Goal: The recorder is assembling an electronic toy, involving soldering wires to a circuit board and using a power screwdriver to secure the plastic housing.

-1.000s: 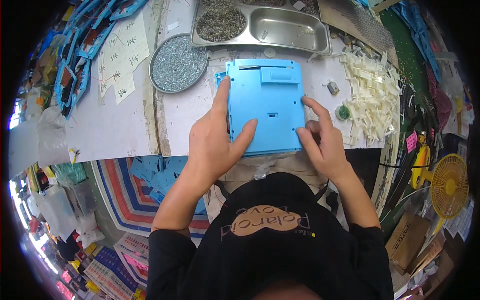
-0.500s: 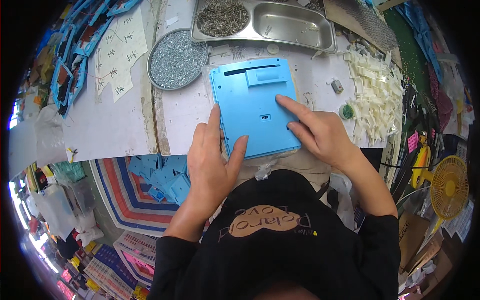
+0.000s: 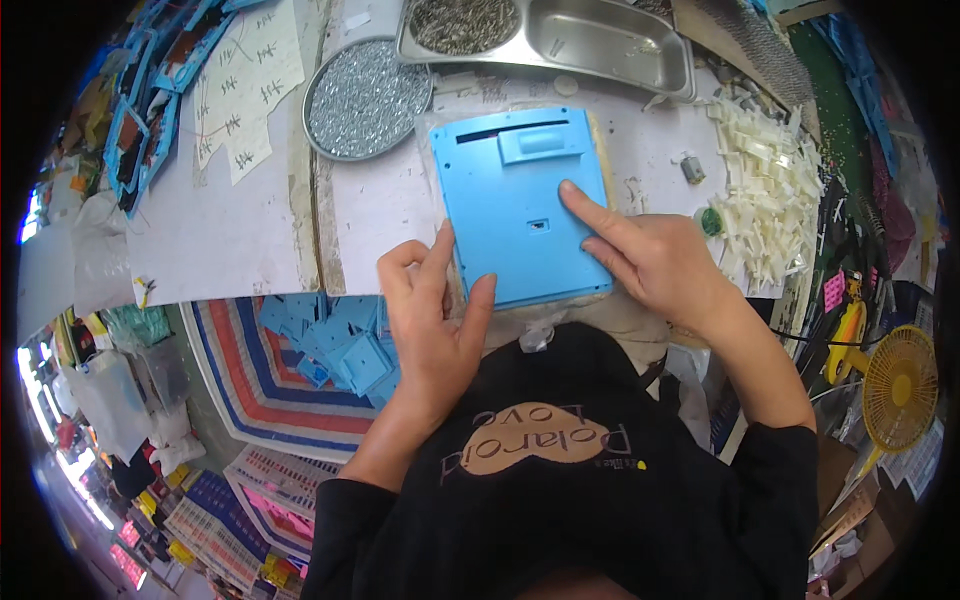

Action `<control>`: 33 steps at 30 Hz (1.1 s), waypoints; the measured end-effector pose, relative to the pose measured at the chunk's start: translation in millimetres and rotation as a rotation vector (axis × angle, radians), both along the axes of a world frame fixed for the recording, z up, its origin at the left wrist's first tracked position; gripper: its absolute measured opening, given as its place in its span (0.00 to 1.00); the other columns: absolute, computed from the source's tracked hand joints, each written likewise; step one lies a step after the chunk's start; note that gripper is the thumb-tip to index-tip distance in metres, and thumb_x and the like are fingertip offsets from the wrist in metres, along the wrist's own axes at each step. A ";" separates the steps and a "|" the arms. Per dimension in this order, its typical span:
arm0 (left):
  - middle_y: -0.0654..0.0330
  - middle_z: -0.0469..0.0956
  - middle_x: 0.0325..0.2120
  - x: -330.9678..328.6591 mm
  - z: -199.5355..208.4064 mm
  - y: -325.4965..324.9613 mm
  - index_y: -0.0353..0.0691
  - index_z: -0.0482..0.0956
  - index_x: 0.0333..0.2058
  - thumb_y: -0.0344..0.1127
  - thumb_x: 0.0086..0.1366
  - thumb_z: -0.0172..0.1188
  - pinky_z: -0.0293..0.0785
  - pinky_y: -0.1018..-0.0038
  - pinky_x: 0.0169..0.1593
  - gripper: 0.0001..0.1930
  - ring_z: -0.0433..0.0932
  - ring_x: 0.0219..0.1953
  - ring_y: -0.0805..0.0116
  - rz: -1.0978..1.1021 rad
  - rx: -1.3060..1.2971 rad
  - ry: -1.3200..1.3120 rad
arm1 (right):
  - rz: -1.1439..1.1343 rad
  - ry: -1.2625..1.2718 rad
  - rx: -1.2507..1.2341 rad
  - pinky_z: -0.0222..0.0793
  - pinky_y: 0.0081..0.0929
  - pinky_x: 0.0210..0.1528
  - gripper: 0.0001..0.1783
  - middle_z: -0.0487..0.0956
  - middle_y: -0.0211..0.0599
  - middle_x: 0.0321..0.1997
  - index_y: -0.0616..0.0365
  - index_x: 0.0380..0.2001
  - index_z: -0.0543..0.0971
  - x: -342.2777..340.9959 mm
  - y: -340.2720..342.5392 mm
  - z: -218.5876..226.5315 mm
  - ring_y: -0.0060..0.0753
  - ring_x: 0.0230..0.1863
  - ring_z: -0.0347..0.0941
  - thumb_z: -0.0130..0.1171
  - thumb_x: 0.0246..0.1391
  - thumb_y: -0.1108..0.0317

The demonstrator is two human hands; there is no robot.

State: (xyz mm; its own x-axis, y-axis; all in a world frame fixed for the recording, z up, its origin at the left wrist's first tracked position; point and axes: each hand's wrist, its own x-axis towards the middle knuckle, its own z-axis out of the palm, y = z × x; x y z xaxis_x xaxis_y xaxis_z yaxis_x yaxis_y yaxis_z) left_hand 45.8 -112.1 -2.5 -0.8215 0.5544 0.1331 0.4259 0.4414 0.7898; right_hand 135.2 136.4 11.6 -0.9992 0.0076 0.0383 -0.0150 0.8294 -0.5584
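A flat blue plastic panel [image 3: 505, 255] lies near the front edge of the table, on a pad wrapped in clear film. It has a long slot and a raised block at its far end, plus a small square opening near the middle. My left hand [image 3: 435, 325] rests along the panel's left edge, thumb and index finger spread apart at the near corner. On the right side, my right hand [image 3: 665, 265] lays its index fingertip and thumb on the panel's face, with a gap between them. The other right fingers are hidden beneath the hand.
A round dish of silvery screws [image 3: 368, 98] and a metal tray [image 3: 610, 50] with darker small parts stand behind the panel. White plastic pieces [image 3: 765, 190] are heaped at right, beside a small motor [image 3: 692, 168]. Blue parts [image 3: 345, 350] fill a striped bag below the table.
The whole view has shifted slightly, so the table things sit a little to the right and higher. Both hands keep nearly the same places on the panel; the left fingers are slightly more bent.
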 end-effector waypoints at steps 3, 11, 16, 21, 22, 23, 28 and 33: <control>0.63 0.66 0.38 0.4 -10.5 -2.8 0.34 0.72 0.64 0.25 0.63 0.65 0.62 0.81 0.30 0.29 0.62 0.28 0.78 0.010 0.027 -0.064 | 0.034 -0.064 0.152 0.71 0.38 0.24 0.30 0.76 0.44 0.17 0.38 0.69 0.71 -3.1 1.1 9.2 0.48 0.19 0.76 0.61 0.63 0.62; 0.58 0.69 0.38 -25.1 10.2 -20.8 0.35 0.70 0.65 0.31 0.56 0.73 0.67 0.74 0.34 0.38 0.66 0.32 0.70 -0.191 -0.013 -0.282 | 0.040 0.005 0.263 0.68 0.38 0.20 0.30 0.72 0.38 0.12 0.36 0.68 0.72 -3.4 1.7 12.2 0.45 0.15 0.73 0.62 0.63 0.58; 0.61 0.67 0.38 -20.4 -2.6 -26.7 0.38 0.65 0.70 0.32 0.48 0.78 0.66 0.78 0.33 0.49 0.64 0.28 0.74 -0.251 -0.004 -0.132 | 0.055 0.012 0.236 0.68 0.38 0.19 0.30 0.71 0.38 0.11 0.36 0.68 0.72 -5.0 -0.2 13.2 0.45 0.13 0.72 0.61 0.64 0.58; 0.60 0.70 0.37 -42.5 8.1 -32.2 0.42 0.68 0.69 0.34 0.51 0.77 0.68 0.75 0.33 0.45 0.68 0.30 0.70 -0.404 -0.064 -0.244 | 0.122 -0.138 0.346 0.71 0.43 0.23 0.30 0.74 0.39 0.13 0.42 0.68 0.72 -14.1 3.7 36.5 0.47 0.16 0.74 0.61 0.62 0.59; 0.60 0.70 0.37 -53.3 21.2 -33.4 0.43 0.71 0.67 0.34 0.52 0.76 0.68 0.75 0.33 0.42 0.69 0.30 0.70 -0.448 -0.093 -0.325 | 0.178 -0.188 0.376 0.72 0.44 0.25 0.29 0.75 0.40 0.14 0.44 0.66 0.74 -21.2 6.6 46.6 0.48 0.18 0.75 0.62 0.60 0.60; 0.60 0.72 0.36 -70.2 28.3 -34.6 0.42 0.75 0.63 0.35 0.53 0.75 0.68 0.74 0.33 0.36 0.70 0.31 0.70 -0.426 -0.099 -0.266 | 0.235 -0.233 0.412 0.73 0.45 0.27 0.28 0.76 0.41 0.15 0.46 0.63 0.76 -31.3 9.9 61.5 0.49 0.20 0.76 0.62 0.58 0.60; 0.59 0.78 0.30 -170.1 11.8 -16.3 0.40 0.87 0.37 0.37 0.58 0.69 0.71 0.68 0.37 0.10 0.76 0.32 0.63 0.048 -0.184 0.410 | 0.579 -0.288 0.566 0.76 0.45 0.32 0.09 0.80 0.45 0.21 0.54 0.33 0.86 -102.4 0.8 109.3 0.50 0.26 0.80 0.65 0.49 0.64; 0.57 0.80 0.29 -193.3 -8.0 11.4 0.39 0.86 0.30 0.38 0.58 0.68 0.74 0.61 0.43 0.09 0.79 0.36 0.56 -0.003 -0.419 0.543 | 0.502 0.308 0.402 0.72 0.39 0.45 0.07 0.78 0.39 0.29 0.53 0.33 0.84 -206.0 -14.8 56.2 0.45 0.37 0.75 0.67 0.49 0.66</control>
State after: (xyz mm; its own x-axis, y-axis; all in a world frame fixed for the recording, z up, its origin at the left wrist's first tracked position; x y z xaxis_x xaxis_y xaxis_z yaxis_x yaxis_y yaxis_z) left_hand -147.5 -100.7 -10.4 -0.6970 0.6513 0.3000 0.7152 0.6610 0.2268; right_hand -70.8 121.6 67.9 -0.8216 -0.5248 0.2227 -0.5574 0.8216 -0.1200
